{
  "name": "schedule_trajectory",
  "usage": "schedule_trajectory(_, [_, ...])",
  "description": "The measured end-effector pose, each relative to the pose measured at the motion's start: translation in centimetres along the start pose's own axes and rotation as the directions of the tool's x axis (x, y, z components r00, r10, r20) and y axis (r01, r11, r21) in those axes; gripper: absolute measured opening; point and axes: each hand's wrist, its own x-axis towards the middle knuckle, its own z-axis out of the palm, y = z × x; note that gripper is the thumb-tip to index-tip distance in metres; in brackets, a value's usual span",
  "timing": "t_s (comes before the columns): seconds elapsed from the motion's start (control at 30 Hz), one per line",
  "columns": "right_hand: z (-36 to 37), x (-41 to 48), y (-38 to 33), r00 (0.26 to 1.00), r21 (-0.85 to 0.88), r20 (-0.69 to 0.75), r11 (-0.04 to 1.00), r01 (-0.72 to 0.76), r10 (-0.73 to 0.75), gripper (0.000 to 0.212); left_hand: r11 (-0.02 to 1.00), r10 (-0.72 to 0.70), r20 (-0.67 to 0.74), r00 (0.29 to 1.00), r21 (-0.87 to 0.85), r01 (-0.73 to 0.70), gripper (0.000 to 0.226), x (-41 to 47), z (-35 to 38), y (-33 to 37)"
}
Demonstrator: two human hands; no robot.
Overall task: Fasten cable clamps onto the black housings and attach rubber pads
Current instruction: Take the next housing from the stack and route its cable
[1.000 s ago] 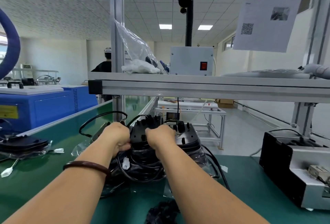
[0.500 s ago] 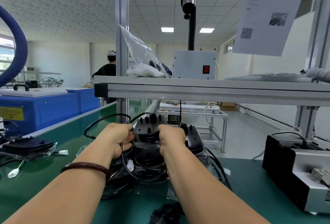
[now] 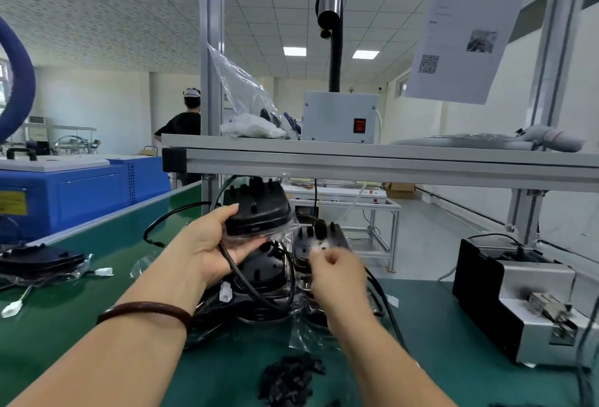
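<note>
My left hand (image 3: 210, 244) grips a black housing (image 3: 257, 212) in clear plastic wrap and holds it lifted above a pile of more black housings (image 3: 269, 280) with black cables. A cable with a white connector (image 3: 226, 293) hangs down from the lifted housing. My right hand (image 3: 337, 272) is blurred, just right of the pile and apart from the lifted housing, with its fingers curled; whether it holds anything cannot be made out. A heap of small black parts (image 3: 290, 380) lies on the green mat in front of me.
An aluminium shelf rail (image 3: 372, 163) runs right above the lifted housing. A black and silver machine (image 3: 518, 303) stands at the right. More wrapped housings (image 3: 39, 260) lie at the far left beside a blue cabinet (image 3: 74, 186). A person stands in the background.
Both hands held the top housing on the pile. Now my left hand alone has lifted it up and to the left, and my right hand has let go and dropped to the right.
</note>
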Motion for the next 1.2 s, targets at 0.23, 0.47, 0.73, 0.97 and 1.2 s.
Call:
schedule_trajectory(0.23, [4.0, -1.0, 1.4, 0.832, 0.282, 0.305, 0.79, -0.544, 0.464, 0.007, 0.993, 0.063, 0.003, 0.998, -0.097, -0.063, 0.015, -2.6, 0.1, -1.1])
schedule_trajectory(0.47, [3.0, -1.9, -0.8, 0.894, 0.388, 0.091, 0.811, -0.438, 0.439, 0.016, 0.996, 0.08, -0.045, 0.996, -0.029, -0.082, 0.016, -5.0, -1.9, -1.1])
schedule_trajectory(0.73, [-0.3, -5.3, -1.1, 0.972, 0.41, 0.002, 0.886, -0.214, 0.234, 0.025, 0.999, 0.03, -0.084, 0.996, 0.029, -0.028, 0.021, -8.0, -3.3, -3.1])
schedule_trajectory(0.97, [-6.2, -11.3, 0.4, 0.974, 0.377, -0.056, 0.908, -0.181, 0.217, 0.028, 0.995, -0.059, -0.028, 0.998, 0.078, 0.061, 0.023, -14.3, -3.5, -8.1])
schedule_trajectory(1.2, [-10.8, -17.6, 2.7, 0.97, 0.36, -0.093, 0.916, -0.179, 0.226, 0.028, 0.986, -0.131, -0.051, 0.99, 0.093, 0.135, 0.026, -20.5, -3.8, -14.2])
